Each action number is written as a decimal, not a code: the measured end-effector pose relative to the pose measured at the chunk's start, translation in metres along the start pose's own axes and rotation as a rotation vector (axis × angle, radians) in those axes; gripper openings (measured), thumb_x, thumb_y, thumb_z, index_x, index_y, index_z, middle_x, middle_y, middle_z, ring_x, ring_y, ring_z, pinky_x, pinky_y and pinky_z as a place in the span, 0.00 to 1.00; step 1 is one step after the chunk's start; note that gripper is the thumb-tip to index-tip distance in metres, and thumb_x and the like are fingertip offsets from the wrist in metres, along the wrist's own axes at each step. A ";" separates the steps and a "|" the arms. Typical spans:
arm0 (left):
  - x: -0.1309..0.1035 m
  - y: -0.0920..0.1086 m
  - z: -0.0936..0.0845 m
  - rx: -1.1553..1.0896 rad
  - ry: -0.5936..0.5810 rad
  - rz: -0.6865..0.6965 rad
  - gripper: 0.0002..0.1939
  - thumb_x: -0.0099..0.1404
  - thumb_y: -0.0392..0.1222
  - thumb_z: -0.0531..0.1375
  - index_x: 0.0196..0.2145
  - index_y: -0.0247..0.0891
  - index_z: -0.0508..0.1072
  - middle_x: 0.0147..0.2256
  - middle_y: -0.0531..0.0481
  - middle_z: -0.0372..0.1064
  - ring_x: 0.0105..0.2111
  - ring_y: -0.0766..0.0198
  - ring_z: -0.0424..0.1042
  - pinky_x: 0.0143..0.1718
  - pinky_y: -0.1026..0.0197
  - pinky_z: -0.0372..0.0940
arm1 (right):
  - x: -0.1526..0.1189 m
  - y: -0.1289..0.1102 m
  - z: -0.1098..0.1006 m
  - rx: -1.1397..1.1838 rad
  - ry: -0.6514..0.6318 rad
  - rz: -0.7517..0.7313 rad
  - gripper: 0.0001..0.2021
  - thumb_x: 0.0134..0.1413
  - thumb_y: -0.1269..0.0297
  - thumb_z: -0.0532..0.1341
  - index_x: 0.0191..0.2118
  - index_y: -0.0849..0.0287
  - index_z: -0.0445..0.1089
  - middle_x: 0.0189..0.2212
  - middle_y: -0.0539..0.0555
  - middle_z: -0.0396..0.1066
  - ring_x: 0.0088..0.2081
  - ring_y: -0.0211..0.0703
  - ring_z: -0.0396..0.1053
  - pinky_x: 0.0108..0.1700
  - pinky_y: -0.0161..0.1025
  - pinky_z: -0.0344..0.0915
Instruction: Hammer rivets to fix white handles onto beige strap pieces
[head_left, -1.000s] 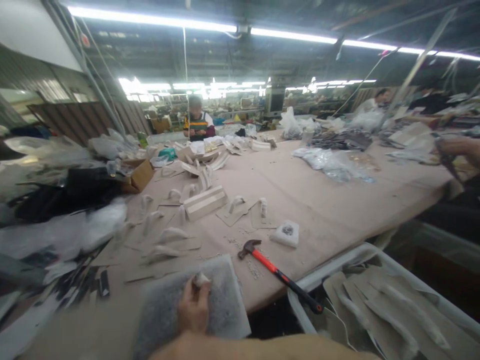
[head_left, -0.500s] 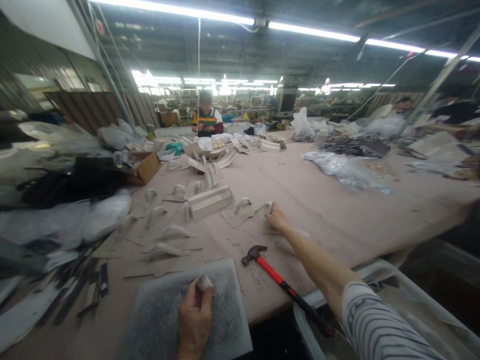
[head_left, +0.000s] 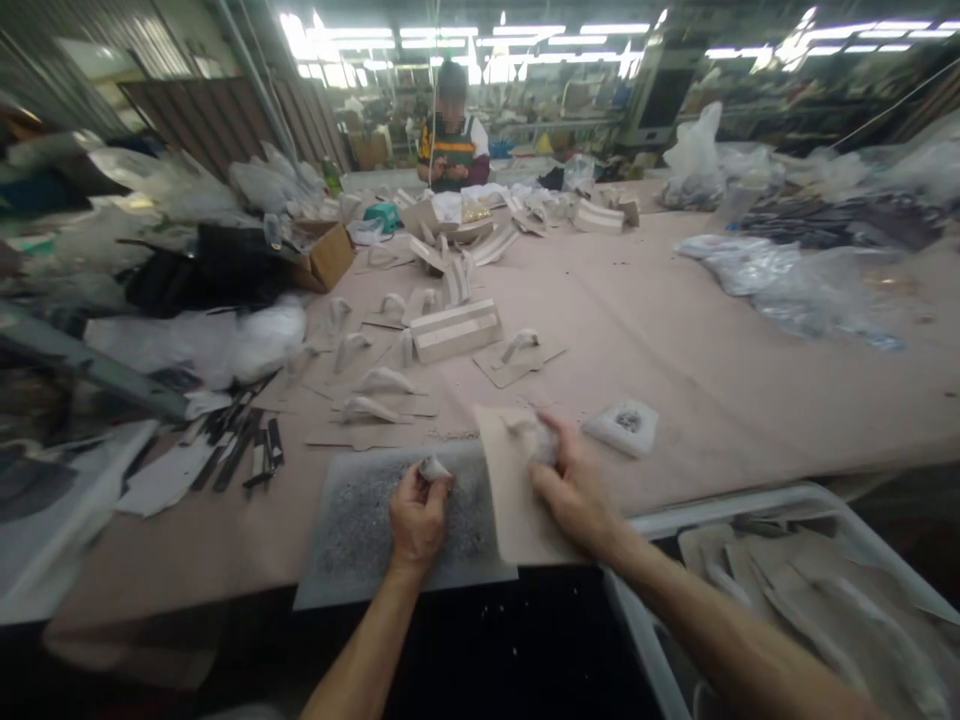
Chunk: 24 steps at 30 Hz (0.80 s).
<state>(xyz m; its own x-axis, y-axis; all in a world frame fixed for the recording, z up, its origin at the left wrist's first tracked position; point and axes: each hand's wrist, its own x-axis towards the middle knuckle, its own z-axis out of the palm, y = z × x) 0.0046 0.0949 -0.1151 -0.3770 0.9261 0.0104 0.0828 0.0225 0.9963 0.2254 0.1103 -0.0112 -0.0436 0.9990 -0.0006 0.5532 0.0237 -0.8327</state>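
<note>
My left hand (head_left: 417, 520) is closed around a small pale cylindrical piece (head_left: 433, 468) above the grey, speckled work board (head_left: 352, 540). My right hand (head_left: 574, 480) grips a beige flat panel (head_left: 517, 510) by its raised, wrapped handle. The panel is tilted up over the board's right edge and blurred by motion. Similar panels with arched handles (head_left: 386, 380) lie beyond the board, one of them a little apart (head_left: 520, 345). Small loose bits (head_left: 454, 435) are scattered behind the board. The hammer is out of sight, perhaps behind the panel.
A white block with a dark centre (head_left: 628, 424) lies right of my hand. At lower right a plastic bin (head_left: 795, 495) holds beige pieces. Dark strips (head_left: 244, 440), a cardboard box (head_left: 328, 255) and plastic bags (head_left: 787, 285) lie around. Another person (head_left: 452, 140) sits at the far side.
The right hand has lifted the panel off the table by its handle and drawn it nearer the board. The left hand keeps its pale piece. The view has tipped down.
</note>
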 end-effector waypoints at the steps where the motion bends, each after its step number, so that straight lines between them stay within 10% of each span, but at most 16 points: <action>1: 0.000 0.000 -0.001 -0.025 0.024 -0.007 0.18 0.59 0.49 0.66 0.42 0.34 0.74 0.36 0.43 0.79 0.37 0.57 0.80 0.42 0.58 0.73 | -0.027 -0.001 0.017 0.012 -0.054 -0.014 0.33 0.56 0.65 0.55 0.68 0.59 0.52 0.48 0.59 0.72 0.45 0.50 0.72 0.49 0.44 0.68; 7: 0.000 0.008 -0.004 -0.148 0.048 -0.009 0.18 0.59 0.49 0.67 0.42 0.34 0.75 0.38 0.44 0.80 0.38 0.59 0.79 0.42 0.59 0.72 | -0.104 0.021 0.080 -0.065 -0.244 -0.016 0.35 0.54 0.67 0.53 0.69 0.66 0.51 0.42 0.62 0.75 0.42 0.52 0.74 0.48 0.46 0.68; 14: 0.017 0.016 0.023 -0.159 -0.399 0.022 0.16 0.58 0.47 0.68 0.41 0.36 0.76 0.39 0.45 0.80 0.38 0.59 0.78 0.41 0.61 0.71 | -0.095 0.017 0.076 -0.090 -0.282 0.092 0.30 0.52 0.70 0.53 0.63 0.65 0.61 0.43 0.61 0.76 0.41 0.49 0.73 0.46 0.43 0.66; 18: 0.019 0.010 0.030 -0.111 -0.442 0.013 0.13 0.57 0.44 0.67 0.39 0.37 0.76 0.36 0.47 0.80 0.36 0.59 0.78 0.39 0.61 0.71 | -0.089 0.013 0.067 -0.056 -0.316 0.058 0.28 0.57 0.62 0.56 0.64 0.62 0.61 0.42 0.59 0.75 0.40 0.48 0.73 0.44 0.43 0.67; 24: 0.018 0.008 0.028 -0.090 -0.437 0.017 0.11 0.58 0.43 0.65 0.39 0.37 0.76 0.36 0.47 0.80 0.36 0.58 0.78 0.38 0.61 0.71 | -0.052 0.047 0.018 -0.277 0.127 0.034 0.23 0.63 0.55 0.55 0.58 0.62 0.64 0.45 0.60 0.70 0.42 0.49 0.69 0.47 0.45 0.65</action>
<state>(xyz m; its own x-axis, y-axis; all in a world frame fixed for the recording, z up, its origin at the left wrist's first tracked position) 0.0243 0.1225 -0.1094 0.0510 0.9987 0.0090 -0.0021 -0.0089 1.0000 0.2388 0.0584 -0.0605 0.0732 0.9956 0.0578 0.7591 -0.0180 -0.6507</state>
